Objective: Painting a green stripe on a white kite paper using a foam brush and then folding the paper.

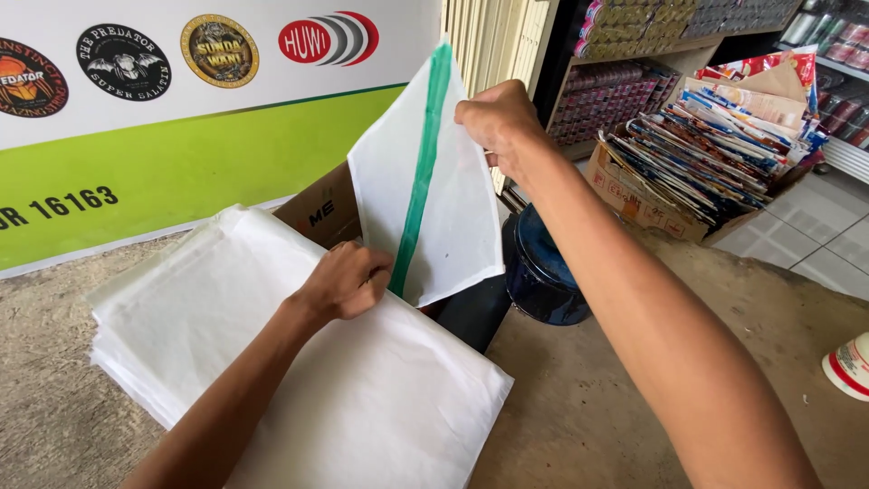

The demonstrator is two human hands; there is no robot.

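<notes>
A white woven sack with a green stripe (pixel 434 195) is held upright between both hands. My right hand (pixel 496 122) pinches its top edge, raised high. My left hand (pixel 344 281) grips its bottom edge near the green stripe. Just below lies a thick stack of flat white sacks (pixel 299 362) on the ground, and my left forearm crosses over it.
A dark blue round container (pixel 543 272) stands behind the stack. A cardboard box (pixel 317 213) sits by the green and white banner (pixel 154 172). Another cardboard box of packets (pixel 715 154) is at right, before shelves of goods (pixel 625 91). A white cup (pixel 851 362) lies at the right edge.
</notes>
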